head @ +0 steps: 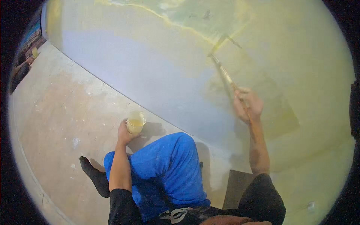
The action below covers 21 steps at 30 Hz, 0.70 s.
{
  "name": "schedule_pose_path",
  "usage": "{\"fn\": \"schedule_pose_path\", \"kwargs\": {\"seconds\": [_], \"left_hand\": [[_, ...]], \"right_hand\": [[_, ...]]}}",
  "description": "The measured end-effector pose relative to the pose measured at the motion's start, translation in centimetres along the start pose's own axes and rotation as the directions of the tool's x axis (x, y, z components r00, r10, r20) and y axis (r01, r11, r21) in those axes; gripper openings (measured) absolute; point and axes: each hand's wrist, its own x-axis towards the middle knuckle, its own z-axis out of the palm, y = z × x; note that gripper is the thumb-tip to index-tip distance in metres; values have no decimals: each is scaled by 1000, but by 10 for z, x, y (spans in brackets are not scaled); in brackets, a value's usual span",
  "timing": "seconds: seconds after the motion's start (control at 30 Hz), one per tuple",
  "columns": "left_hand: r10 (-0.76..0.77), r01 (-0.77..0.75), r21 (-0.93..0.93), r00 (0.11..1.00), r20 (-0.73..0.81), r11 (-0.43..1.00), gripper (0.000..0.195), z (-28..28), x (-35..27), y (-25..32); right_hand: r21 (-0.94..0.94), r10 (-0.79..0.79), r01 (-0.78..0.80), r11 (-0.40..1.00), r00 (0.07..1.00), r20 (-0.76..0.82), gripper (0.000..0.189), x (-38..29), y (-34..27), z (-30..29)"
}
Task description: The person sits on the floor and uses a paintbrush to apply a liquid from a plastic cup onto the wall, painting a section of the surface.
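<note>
My right hand [249,104] grips the wooden handle of a long, thin paintbrush [223,71]. The brush points up and left, its tip at or very near the wall [135,73], by a yellow painted line [194,29]. Whether the bristles touch the wall I cannot tell. Yellow and pale lavender areas cover the wall, with a greenish patch [197,14] at the top. Low on the left, my left hand [125,133] holds a clear cup [135,122] with pale yellow paint inside, just above the floor.
The paint-spotted floor [64,112] meets the wall along a diagonal edge. My bent knee [180,146] in blue trousers is close to the wall, my socked foot [94,177] to the left. A dark flat panel [236,187] lies near my right elbow. Another person's limb [21,74] shows at the far left.
</note>
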Motion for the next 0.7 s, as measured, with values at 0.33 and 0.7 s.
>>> {"fn": "schedule_pose_path", "kwargs": {"seconds": [0.33, 0.7], "left_hand": [[27, -26, 13, 999, -39, 1000, 119, 6, -1, -17], [21, -23, -95, 1000, -23, 995, 122, 6, 0, -20]], "right_hand": [[101, 18, -24, 995, 998, 57, 17, -10, 0, 4], [108, -37, 26, 994, 994, 100, 22, -21, -13, 19]]}}
